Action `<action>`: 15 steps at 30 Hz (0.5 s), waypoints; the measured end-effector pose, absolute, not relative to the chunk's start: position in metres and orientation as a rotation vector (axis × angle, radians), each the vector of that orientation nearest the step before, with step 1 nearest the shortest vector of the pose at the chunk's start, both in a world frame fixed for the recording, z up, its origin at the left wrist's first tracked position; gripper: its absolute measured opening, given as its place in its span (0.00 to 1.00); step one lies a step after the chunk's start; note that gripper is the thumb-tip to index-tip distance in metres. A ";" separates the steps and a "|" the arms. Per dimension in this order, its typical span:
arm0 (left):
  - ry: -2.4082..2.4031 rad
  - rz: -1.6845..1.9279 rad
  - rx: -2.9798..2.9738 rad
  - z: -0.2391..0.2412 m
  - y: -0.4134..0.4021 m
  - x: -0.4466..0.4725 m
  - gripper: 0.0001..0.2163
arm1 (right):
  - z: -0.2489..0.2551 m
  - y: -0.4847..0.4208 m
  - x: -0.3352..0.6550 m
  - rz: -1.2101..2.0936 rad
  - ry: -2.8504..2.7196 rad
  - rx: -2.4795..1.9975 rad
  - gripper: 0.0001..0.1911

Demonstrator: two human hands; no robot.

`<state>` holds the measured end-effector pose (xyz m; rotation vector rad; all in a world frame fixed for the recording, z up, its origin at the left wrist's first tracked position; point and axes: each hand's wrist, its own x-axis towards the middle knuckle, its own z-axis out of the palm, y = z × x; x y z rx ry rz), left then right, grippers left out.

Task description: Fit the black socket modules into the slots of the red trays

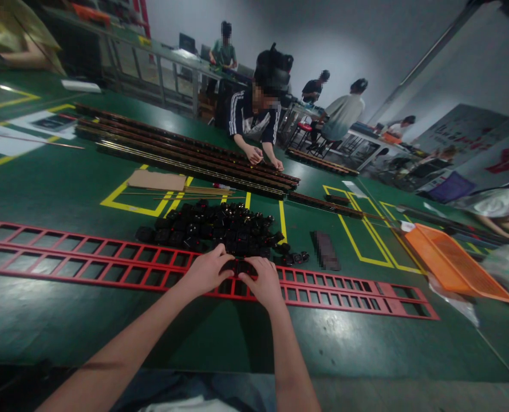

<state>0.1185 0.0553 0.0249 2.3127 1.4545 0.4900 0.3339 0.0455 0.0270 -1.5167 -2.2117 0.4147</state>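
Observation:
Over the middle of a long red slotted frame [121, 277], my left hand [211, 270] and my right hand [263, 279] come together, fingers closed. Between their fingertips is a small black part [239, 268], gripped from both sides. My fingers cover much of it, and whether it sits in a slot I cannot tell. Just beyond the hands lies a heap of similar small black parts [220, 223]. A few loose ones [295, 257] lie to the right of that heap, close to the frame's far edge.
Long dark rails [185, 154] lie across the green table [344, 343], where a person [254, 117] works opposite me. Thin sticks [194, 193] and a cardboard piece [156, 180] lie behind the heap. An orange tray [456, 263] stands at right, near a dark flat object [325, 250].

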 end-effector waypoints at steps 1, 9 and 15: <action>1.454 0.494 2.319 0.025 0.055 0.118 0.13 | 0.027 0.045 0.334 0.417 -2.216 -1.510 0.17; 1.461 0.527 2.294 0.021 0.055 0.118 0.13 | 0.024 0.045 0.334 0.403 -2.202 -1.496 0.18; 1.440 0.546 2.287 0.022 0.055 0.119 0.13 | 0.023 0.046 0.334 0.377 -2.251 -1.503 0.19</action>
